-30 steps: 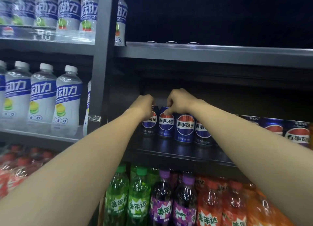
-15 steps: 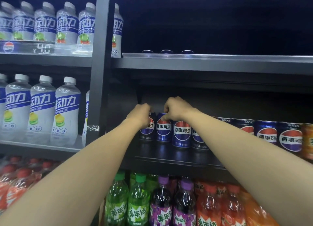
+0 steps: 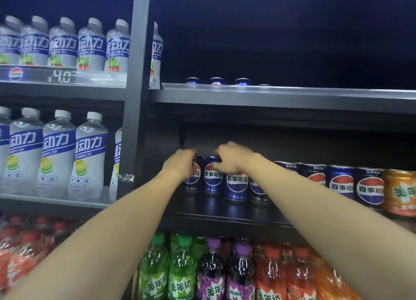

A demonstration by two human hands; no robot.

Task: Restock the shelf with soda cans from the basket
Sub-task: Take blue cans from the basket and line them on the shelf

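Your left hand (image 3: 181, 165) was curled over the top of the leftmost can (image 3: 193, 176) on the middle shelf (image 3: 225, 214), gripping it upright. Your right hand (image 3: 234, 156) gripped the rim of the second can (image 3: 212, 176), just right of that first one, its fingers bent over the top. More blue cans (image 3: 342, 182) stood further right of it, then an orange can (image 3: 399, 192).

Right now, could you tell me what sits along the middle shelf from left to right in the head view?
White-capped bottles → grey upright post → left hand → right hand → blue cola cans → orange can.
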